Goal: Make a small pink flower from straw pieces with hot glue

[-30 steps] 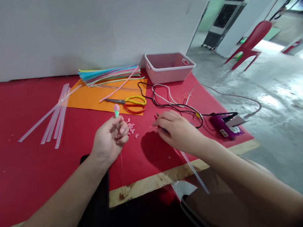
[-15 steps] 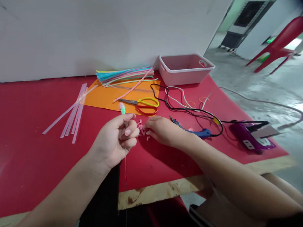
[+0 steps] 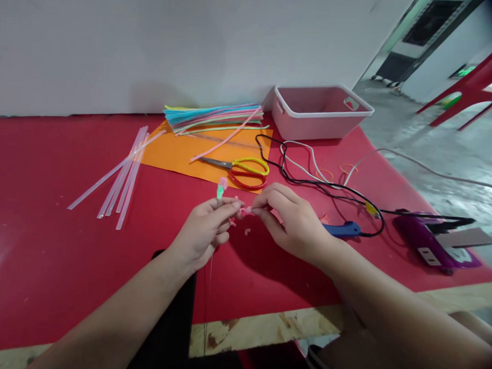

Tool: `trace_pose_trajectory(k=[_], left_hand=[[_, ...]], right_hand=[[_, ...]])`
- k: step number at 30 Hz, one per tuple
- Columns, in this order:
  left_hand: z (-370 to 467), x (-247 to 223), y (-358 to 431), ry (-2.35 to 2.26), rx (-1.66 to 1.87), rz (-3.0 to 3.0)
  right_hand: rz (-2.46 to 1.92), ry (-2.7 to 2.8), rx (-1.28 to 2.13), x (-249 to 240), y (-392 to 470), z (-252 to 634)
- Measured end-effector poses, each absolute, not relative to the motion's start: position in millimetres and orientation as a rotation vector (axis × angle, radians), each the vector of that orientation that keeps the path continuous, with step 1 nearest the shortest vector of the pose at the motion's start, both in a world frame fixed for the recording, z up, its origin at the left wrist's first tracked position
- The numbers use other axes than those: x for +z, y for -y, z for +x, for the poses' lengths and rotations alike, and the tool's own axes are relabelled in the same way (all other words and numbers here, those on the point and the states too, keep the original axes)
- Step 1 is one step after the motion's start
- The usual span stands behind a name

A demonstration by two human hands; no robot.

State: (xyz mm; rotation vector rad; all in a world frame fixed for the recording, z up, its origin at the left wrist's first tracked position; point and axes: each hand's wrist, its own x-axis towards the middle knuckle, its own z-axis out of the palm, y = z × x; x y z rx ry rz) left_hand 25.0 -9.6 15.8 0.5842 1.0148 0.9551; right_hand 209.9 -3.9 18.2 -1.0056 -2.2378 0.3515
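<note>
Wrapped round a thin wire stem (image 3: 210,275), my left hand (image 3: 204,231) is closed, and a small pink and green fuzzy tip (image 3: 221,187) sticks up above its fingers. My right hand (image 3: 291,221) pinches a small pink piece (image 3: 247,210) that meets the left thumb and fingertip. Other small pink bits (image 3: 247,232) lie on the red table top (image 3: 65,275) beneath and beside the fingers. Just beyond the hands, scissors (image 3: 246,171) with yellow and red handles rest partly on an orange sheet (image 3: 166,157).
Colourful pipe cleaners (image 3: 211,118) lie at the back, near a pink basket (image 3: 320,125). Clear pinkish sticks (image 3: 125,185) are at the left. Cables (image 3: 310,181), a blue-handled tool (image 3: 343,229) and a purple power strip (image 3: 433,245) occupy the right side.
My right hand has lifted from the pile of pink bits and now meets my left fingertips with a pink piece. The left hand has turned, its thumb now pointing right. The view has shifted slightly.
</note>
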Motion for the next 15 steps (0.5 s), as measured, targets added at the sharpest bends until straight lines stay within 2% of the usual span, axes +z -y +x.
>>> trace_pose_trajectory(k=[15], left_hand=[[27.2,14.0,14.0,-1.027,0.968,0.670]], right_hand=[[-0.912,2.032,0.230,10.6,6.0,211.6]])
